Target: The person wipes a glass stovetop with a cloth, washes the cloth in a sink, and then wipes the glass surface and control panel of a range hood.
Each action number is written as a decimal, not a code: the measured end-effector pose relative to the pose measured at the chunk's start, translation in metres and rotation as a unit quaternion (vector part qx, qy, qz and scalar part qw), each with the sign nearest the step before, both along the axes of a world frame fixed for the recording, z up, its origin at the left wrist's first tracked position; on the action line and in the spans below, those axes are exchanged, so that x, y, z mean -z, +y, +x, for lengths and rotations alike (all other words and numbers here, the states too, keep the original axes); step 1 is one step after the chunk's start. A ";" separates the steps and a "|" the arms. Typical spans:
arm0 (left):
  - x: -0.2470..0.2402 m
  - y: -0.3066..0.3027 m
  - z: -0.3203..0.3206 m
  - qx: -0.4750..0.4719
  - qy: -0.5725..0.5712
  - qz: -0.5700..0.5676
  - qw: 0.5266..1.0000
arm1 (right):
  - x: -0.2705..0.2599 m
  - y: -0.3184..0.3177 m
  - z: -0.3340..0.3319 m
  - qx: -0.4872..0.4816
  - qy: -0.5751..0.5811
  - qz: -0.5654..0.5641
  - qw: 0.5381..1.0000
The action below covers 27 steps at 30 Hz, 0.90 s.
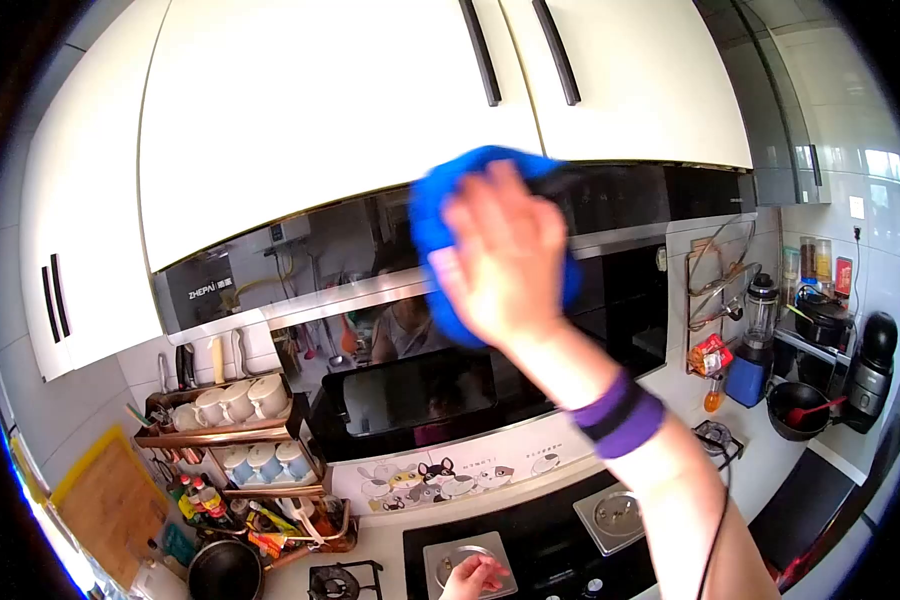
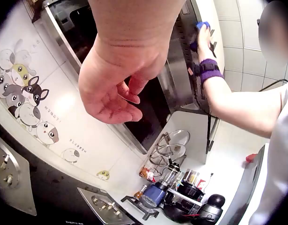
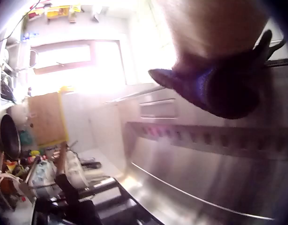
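My right hand [image 1: 507, 262] lies flat on a blue cloth [image 1: 438, 222], fingers spread and blurred, and presses it to the glossy black front of the range hood [image 1: 315, 255]. In the left wrist view the raised arm shows the same cloth [image 2: 202, 24] high at the hood's edge. Dark folds of the cloth [image 3: 235, 96] hang past the hand in the right wrist view, above the hood's metal underside [image 3: 181, 161]. Down by the cooktop [image 1: 545, 545], my left hand [image 1: 473, 578] hangs with loosely bent fingers and holds nothing.
White cabinets [image 1: 330, 110] with black handles sit right above the hood. A rack with cups [image 1: 235, 402], a frying pan [image 1: 225, 572] and a cutting board [image 1: 110, 500] stand at left. A blender [image 1: 750, 375] and a black wok [image 1: 798, 418] stand at right.
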<state>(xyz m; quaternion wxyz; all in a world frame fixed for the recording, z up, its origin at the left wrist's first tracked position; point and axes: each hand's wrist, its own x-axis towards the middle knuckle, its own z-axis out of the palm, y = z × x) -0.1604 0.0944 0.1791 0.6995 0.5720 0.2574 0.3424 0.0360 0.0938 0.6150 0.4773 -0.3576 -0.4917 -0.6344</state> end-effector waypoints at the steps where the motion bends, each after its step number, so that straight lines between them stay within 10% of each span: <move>1: -0.002 -0.004 -0.006 -0.003 0.003 -0.005 1.000 | -0.002 0.006 -0.040 -0.025 -0.010 -0.018 0.999; 12: 0.005 -0.026 -0.028 -0.006 -0.002 -0.031 0.999 | -0.007 0.107 -0.260 -0.166 -0.142 -0.087 0.972; 18: -0.023 -0.039 0.010 0.011 0.037 -0.042 0.998 | -0.005 0.059 -0.105 -0.130 -0.176 -0.039 0.975; 21: -0.030 -0.031 0.055 0.000 0.024 0.001 1.000 | -0.001 0.018 0.000 0.024 -0.154 -0.067 0.986; 22: -0.042 -0.025 0.069 0.014 0.054 0.016 0.998 | -0.001 0.011 0.035 0.250 -0.133 -0.071 0.956; 27: -0.159 -0.019 0.145 -0.031 0.060 0.241 0.968 | 0.008 -0.046 0.208 0.097 -0.101 -0.035 0.990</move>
